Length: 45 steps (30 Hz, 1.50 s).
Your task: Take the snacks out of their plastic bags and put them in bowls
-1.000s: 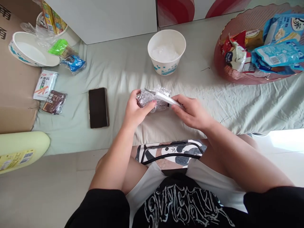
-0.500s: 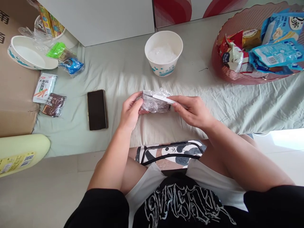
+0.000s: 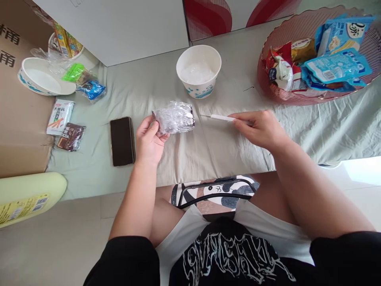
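Note:
My left hand (image 3: 151, 139) grips one end of a dark, flat block wrapped in crinkled clear film (image 3: 175, 118), held above the cloth. What lies inside the film is hard to make out. Between the fingers of my right hand (image 3: 258, 127) is a slim white craft knife (image 3: 222, 117), its thin metal tip pointing left towards the block. A gap separates the tip from the film. Behind both stands a white paper tub (image 3: 199, 71) with crumpled clear plastic inside.
A phone (image 3: 122, 141) lies left of my left hand. Further left are snack packets (image 3: 71, 137), a second paper tub (image 3: 44, 81) and a yellow-green container (image 3: 32, 194). A pink ribbed basket (image 3: 268, 85) of snack bags stands right. A white box (image 3: 119, 31) borders the back.
The wrapped block has moved left and is tilted up in my left hand. My right hand has drawn the craft knife away to the right, off the film.

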Each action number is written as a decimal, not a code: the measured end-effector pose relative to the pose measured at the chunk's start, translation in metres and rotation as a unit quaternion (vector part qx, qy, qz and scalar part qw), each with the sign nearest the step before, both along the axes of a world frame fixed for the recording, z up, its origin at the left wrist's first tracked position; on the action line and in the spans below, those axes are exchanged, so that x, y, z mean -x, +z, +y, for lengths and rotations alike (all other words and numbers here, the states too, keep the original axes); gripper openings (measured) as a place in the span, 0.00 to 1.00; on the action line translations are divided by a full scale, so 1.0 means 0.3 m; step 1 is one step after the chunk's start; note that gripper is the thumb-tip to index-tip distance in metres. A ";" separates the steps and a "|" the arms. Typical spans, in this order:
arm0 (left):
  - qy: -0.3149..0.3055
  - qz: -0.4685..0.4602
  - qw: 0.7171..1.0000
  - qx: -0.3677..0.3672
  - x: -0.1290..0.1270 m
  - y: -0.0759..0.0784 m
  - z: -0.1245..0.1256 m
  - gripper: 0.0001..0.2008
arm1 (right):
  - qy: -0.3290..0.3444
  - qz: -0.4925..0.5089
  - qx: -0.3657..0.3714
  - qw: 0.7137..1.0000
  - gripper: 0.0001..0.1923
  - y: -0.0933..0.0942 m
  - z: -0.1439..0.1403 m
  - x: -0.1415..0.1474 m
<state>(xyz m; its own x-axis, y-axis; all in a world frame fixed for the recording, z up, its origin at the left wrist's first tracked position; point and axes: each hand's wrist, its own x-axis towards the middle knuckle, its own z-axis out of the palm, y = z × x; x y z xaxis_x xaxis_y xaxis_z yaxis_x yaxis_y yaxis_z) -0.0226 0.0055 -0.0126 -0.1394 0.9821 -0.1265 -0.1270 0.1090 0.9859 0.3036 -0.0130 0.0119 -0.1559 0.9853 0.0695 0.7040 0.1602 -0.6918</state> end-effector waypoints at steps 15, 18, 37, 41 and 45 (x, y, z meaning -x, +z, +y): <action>-0.121 0.225 0.958 -0.131 -0.088 -0.011 -0.082 0.27 | 0.034 -0.033 -0.103 0.994 0.19 -0.018 -0.031 0.069; -0.213 0.206 0.942 -0.157 -0.096 -0.018 -0.103 0.31 | 0.135 0.016 -0.098 0.986 0.26 -0.010 -0.056 0.128; -0.017 0.217 0.969 -0.120 -0.153 -0.022 -0.066 0.12 | -0.120 0.012 -0.118 0.986 0.09 -0.014 -0.031 -0.030; 0.073 0.183 0.975 -0.104 -0.084 -0.018 -0.022 0.14 | -0.151 0.015 -0.121 0.981 0.13 0.001 -0.034 -0.042; -0.012 0.331 0.923 -0.194 -0.062 0.044 -0.032 0.16 | -0.108 0.042 -0.159 0.980 0.11 0.036 -0.058 -0.030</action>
<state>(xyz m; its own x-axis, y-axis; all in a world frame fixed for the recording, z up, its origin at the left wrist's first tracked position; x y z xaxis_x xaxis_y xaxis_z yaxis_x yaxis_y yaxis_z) -0.0041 -0.0040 0.0008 -0.0378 0.9392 0.3412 0.5153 -0.2742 0.8119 0.3125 -0.0304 0.0227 0.0743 0.9209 0.3826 0.6886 0.2301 -0.6876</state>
